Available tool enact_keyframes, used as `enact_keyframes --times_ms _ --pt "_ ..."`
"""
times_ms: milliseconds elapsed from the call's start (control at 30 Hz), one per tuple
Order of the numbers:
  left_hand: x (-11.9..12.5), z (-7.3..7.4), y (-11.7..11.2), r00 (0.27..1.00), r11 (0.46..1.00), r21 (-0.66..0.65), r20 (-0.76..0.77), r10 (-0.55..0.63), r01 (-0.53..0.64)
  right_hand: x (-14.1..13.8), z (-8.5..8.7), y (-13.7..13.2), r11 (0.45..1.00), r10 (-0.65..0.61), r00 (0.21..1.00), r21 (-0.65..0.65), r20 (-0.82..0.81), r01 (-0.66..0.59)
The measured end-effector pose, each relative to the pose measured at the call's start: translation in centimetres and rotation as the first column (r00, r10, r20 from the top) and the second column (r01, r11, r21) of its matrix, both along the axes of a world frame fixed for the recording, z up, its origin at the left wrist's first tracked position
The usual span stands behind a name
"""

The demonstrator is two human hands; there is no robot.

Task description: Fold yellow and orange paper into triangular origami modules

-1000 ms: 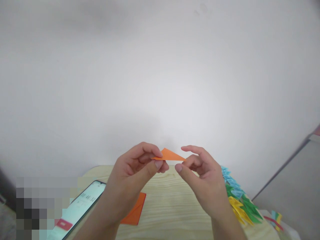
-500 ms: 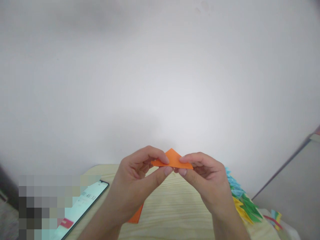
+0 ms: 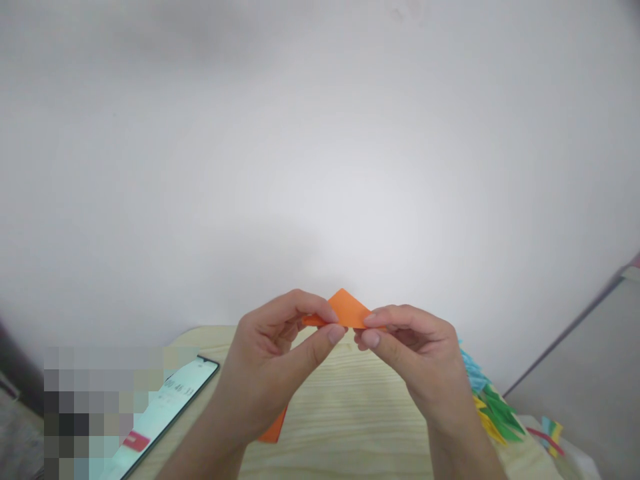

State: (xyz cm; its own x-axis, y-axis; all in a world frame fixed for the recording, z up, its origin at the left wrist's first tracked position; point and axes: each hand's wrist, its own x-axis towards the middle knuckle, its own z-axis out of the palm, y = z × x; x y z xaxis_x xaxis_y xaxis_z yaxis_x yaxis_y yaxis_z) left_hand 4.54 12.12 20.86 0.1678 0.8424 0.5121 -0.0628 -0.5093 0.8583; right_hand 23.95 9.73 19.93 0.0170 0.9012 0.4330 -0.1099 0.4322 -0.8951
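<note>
A small folded orange paper triangle (image 3: 346,309) is held up above the table between both hands. My left hand (image 3: 270,363) pinches its left end between thumb and forefinger. My right hand (image 3: 415,357) pinches its right end the same way, and the two thumbs nearly touch under the paper. A flat orange paper sheet (image 3: 274,430) lies on the table below my left forearm, mostly hidden by it.
The light wooden table (image 3: 345,413) stands against a white wall. A phone (image 3: 160,420) with a lit screen lies at the left. A pile of folded blue, green and yellow paper pieces (image 3: 490,410) sits at the right edge, with a few coloured strips (image 3: 550,437) beyond.
My right hand, open and apart from the paper a second ago, has closed on the triangle's right end. The triangle has tipped up so more of its face shows.
</note>
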Motion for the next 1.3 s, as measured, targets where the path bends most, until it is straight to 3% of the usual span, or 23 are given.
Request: enact_keyframes --times_ms 433,667,1300 --pt "0.5 -0.7 0.0 1.000 1.000 0.018 -0.017 0.000 0.001 -0.2 0.5 -0.3 0.996 -0.074 0.994 -0.034 0.078 0.077" --pt "0.7 -0.8 -0.1 1.000 1.000 0.013 -0.003 0.018 -0.018 -0.4 -0.4 0.2 0.991 -0.131 0.991 0.008 0.033 0.131" --pt "0.9 -1.0 -0.1 0.998 0.998 -0.041 0.013 0.056 -0.056 -0.4 -0.4 0.1 0.985 -0.169 0.985 0.030 0.047 0.167"
